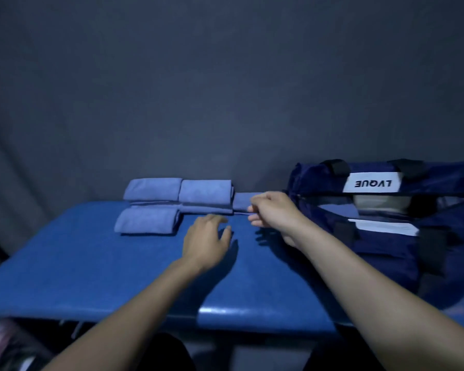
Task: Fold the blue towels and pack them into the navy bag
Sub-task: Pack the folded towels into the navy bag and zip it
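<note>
Nearest me is the blue table [91,277], its front edge running across at six o'clock. At three o'clock on it sits the navy bag [386,236], the biggest thing here, its mouth gaping and a white label reading upside down on its far side. The folded blue towels lie toward twelve o'clock: one [152,189] at the back left, one [205,194] just beside it, one [148,220] nearer, and a smaller one [242,200] nearest the bag. They look soft, light and matte, thick at the folds; I would say they will sag if lifted by a corner, so a grasp across the folded edge, with fingers underneath, should keep each one together. The right hand [272,210] has its fingers curled and seems to pinch the edge of the smaller towel. The left hand [208,236] hovers over the table, fingers loosely spread, holding nothing.
</note>
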